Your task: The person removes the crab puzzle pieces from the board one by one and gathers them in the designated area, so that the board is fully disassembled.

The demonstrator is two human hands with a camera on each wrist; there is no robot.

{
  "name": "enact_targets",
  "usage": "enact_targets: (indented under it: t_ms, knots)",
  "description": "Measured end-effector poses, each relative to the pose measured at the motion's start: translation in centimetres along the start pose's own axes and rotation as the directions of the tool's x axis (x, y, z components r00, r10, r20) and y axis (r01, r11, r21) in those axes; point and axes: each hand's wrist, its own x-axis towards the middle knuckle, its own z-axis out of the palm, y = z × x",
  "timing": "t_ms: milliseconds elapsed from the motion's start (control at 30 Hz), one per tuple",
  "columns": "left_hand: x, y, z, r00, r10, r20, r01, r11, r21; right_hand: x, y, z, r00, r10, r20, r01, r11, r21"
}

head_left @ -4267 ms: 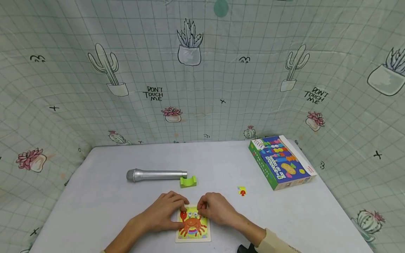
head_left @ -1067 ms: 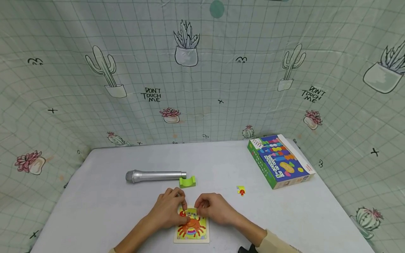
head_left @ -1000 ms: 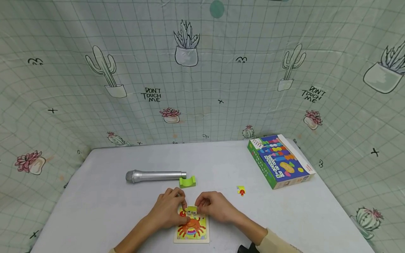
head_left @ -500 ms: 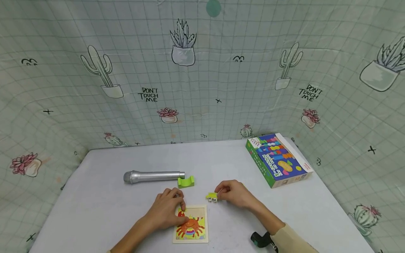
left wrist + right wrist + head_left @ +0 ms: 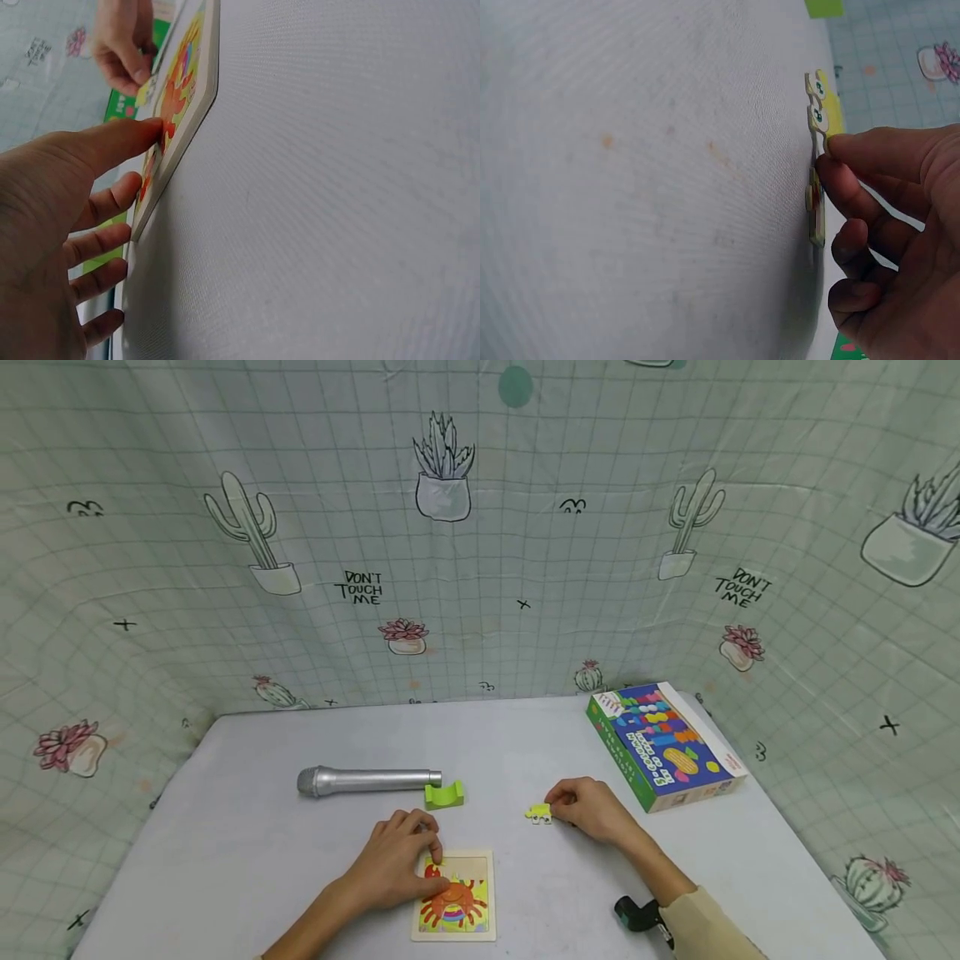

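Note:
My left hand (image 5: 397, 864) lies at the left side of a crab jigsaw board (image 5: 492, 910), thumb and index fingertip touching the picture near the red claw. In the left wrist view the thumb (image 5: 124, 142) presses on the picture while the other fingers spread along the rim. My right hand (image 5: 592, 810) pinches a yellow puzzle piece with the crab's eyes (image 5: 540, 813) between thumb and index finger. The right wrist view shows another puzzle piece (image 5: 817, 214) under that hand, hidden in the head view. Bare wood shows in the board's upper right part.
A silver microphone (image 5: 367, 780) lies behind the left hand, its end by a green curved block (image 5: 445, 795). A colourful box (image 5: 663, 743) stands at the back right. A black object (image 5: 637, 913) lies beside the right forearm.
The right hand has lifted the eye piece from the board's top and carried it rightward, over where the loose piece lay. The left hand has stayed at the board, its thumb shifting slightly onto the crab.

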Motion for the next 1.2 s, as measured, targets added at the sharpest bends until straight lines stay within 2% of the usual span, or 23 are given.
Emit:
enact_targets:
  t_ms: [433, 667, 867, 1200]
  knots:
    - [0.06, -0.13, 0.26, 1.000, 0.002, -0.012, -0.002, 1.000, 0.005, 0.17, 0.02, 0.29, 0.999, 0.016, -0.033, -0.018, 0.998, -0.060]
    - [-0.03, -0.39, 0.57, 1.000, -0.005, -0.013, 0.006, 1.000, 0.017, -0.08, -0.08, 0.29, 0.999, -0.046, -0.005, 0.045, 0.995, -0.091]
    - [-0.08, -0.41, 0.57, 1.000, -0.004, -0.014, 0.004, 1.000, 0.016, -0.32, -0.13, 0.22, 0.992, -0.119, 0.044, 0.125, 0.976, -0.177]
    - [-0.17, -0.40, 0.40, 1.000, 0.011, -0.021, -0.011, 1.000, 0.019, -0.35, -0.10, 0.07, 0.993, -0.114, 0.021, 0.116, 0.970, -0.216]
